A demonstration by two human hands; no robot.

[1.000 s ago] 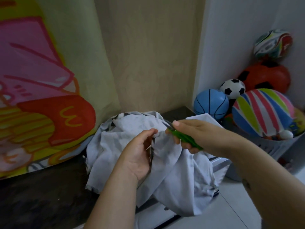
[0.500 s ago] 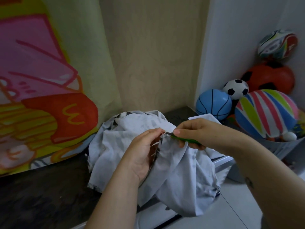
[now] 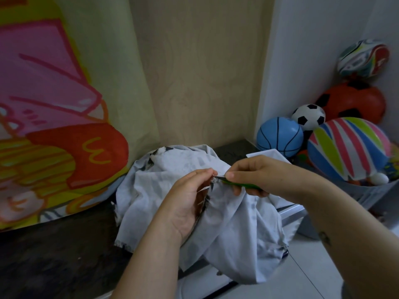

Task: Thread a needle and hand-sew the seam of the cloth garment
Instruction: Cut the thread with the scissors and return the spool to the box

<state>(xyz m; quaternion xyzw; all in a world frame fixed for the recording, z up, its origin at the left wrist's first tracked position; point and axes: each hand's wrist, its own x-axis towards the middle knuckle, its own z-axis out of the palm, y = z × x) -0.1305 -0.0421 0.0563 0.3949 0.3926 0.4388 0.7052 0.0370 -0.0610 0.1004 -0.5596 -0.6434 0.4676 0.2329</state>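
Left hand (image 3: 185, 197) is pinching a bunched fold of the pale grey cloth garment (image 3: 233, 238), fingers curled, fingertips pointing up and right. Right hand (image 3: 267, 173) is gripping the green-handled snips (image 3: 241, 185), thumb lying on top. The snips' long axis is running roughly level, blade tips pointing left and sitting just beside the left fingertips. Needle and thread are too small to make out. Probably trimming thread at the seam. Garment is lying heaped on the dark counter (image 3: 54, 255), with toy balls (image 3: 279, 137) sitting behind on the right.
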